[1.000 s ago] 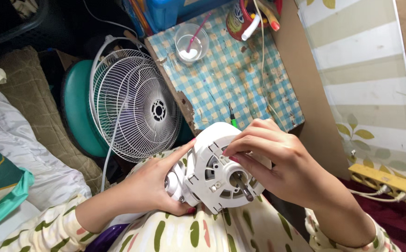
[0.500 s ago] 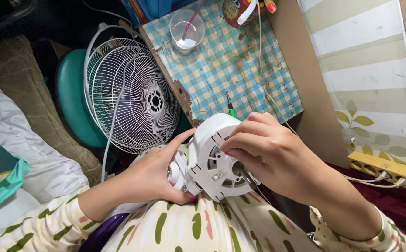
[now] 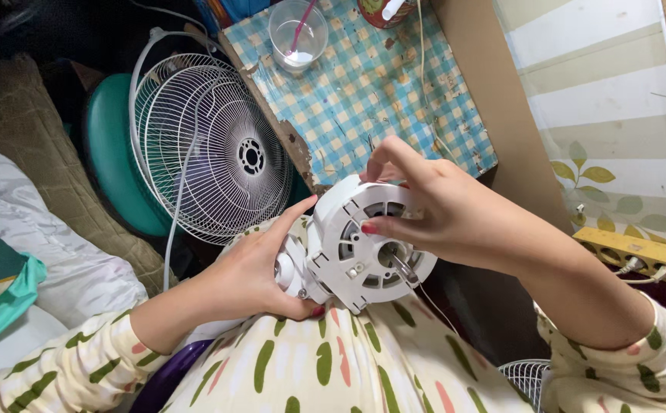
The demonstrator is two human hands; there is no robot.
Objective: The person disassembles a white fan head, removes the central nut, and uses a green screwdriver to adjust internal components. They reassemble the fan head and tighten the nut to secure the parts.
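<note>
White plastic makes up the round fan motor housing (image 3: 363, 245), which sits on the lap between both hands. The left hand (image 3: 253, 271) cups its rear from the left, fingers wrapped around it; the right hand (image 3: 444, 214) grips the upper rim, fingers curled over the front face. Its metal shaft (image 3: 403, 268) points toward the camera and slightly right, so the long axis runs front to back. Beyond the left hand leans a white wire fan grille (image 3: 211, 149) against a teal round base (image 3: 111, 153). Above the right hand lies a blue checked tabletop (image 3: 394, 99) bearing a clear plastic cup (image 3: 298, 34). Right of it sits a yellow power strip (image 3: 639, 256).
</note>
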